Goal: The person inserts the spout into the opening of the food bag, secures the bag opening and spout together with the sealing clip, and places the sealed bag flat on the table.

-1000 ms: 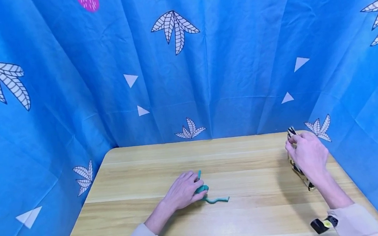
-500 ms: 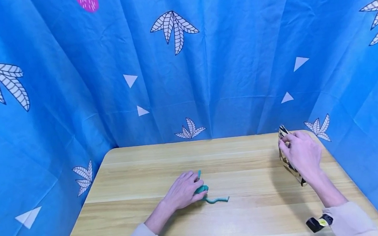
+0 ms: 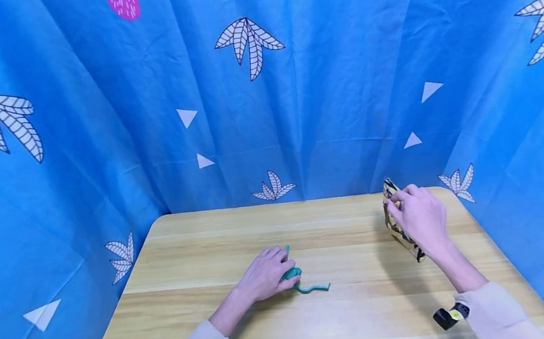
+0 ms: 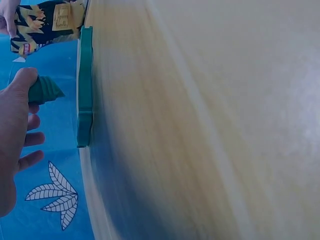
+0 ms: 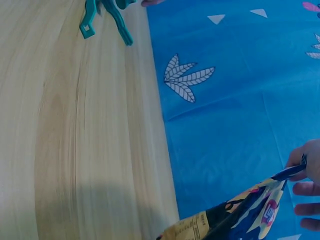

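The left hand grips a green plastic piece near the middle of the wooden desk, one wavy leg pointing right, as I watch over the remote feed. Well apart, on the desk's right side, the right hand pinches the top of a black-and-gold bag; I cannot tell whether its lower end touches down. A blue leaf-print curtain hangs behind.

Nothing can be read; the print on the tan label of the patterned packet is too blurred.
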`<state>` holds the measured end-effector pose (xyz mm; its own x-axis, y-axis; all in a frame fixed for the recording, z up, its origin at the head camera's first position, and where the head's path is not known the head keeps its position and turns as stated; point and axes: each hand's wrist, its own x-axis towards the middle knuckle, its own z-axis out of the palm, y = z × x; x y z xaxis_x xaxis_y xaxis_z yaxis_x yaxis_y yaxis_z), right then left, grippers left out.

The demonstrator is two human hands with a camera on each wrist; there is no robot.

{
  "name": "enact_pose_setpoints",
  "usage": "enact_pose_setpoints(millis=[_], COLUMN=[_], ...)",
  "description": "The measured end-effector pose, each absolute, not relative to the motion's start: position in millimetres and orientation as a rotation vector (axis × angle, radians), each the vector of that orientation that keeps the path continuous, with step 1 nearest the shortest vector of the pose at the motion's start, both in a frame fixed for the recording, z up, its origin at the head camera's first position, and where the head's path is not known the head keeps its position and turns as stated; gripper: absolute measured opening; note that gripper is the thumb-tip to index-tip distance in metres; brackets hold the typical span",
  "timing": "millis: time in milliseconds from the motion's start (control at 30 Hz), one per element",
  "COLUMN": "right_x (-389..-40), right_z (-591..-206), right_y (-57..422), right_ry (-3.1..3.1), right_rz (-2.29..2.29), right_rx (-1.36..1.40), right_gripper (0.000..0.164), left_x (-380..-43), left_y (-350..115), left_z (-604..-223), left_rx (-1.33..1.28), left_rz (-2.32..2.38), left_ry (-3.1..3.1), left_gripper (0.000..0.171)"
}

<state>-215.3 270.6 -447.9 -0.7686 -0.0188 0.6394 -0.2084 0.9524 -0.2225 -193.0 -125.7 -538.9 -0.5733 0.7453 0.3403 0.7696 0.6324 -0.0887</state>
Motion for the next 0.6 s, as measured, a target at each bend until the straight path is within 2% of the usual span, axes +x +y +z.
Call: enact_pose_setpoints(millis=[600], right_x=[-221.7], right_z=[-439.2], right_y=[251.5], right_ry=[-2.407], right_rz=[0.385], right_rx=[0.268], right_gripper=[0.015], left_x=[-196.1], left_y=[-124.2], left_z=[-541.0], left_rx=[-1.205], left_rz=[-0.124], left_ry=[-2.521], left_gripper=[0.028])
